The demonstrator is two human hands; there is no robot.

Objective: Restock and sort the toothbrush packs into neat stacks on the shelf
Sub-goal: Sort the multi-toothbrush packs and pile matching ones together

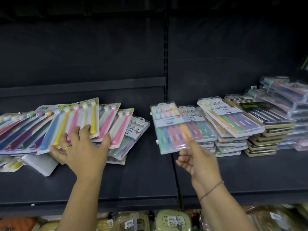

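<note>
Dark metal shop shelf (141,177), packs lying along it. Right hand (198,161) pinches the near short end of a clear plastic pack of pastel toothbrushes (168,127), thumb on top. The pack's long axis runs away from the hand toward the shelf back. Neat stack of matching clear packs (228,124) sits just right of the held pack, similarly oriented. Right hand is nearer; a short rightward carry looks likely. Left hand (83,147), well left of that stack, lies spread flat on fanned card-backed toothbrush packs (75,120), not gripping.

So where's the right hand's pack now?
Head view, centre-right: the right hand pinches the pack above the shelf, just left of the clear stacks.
</note>
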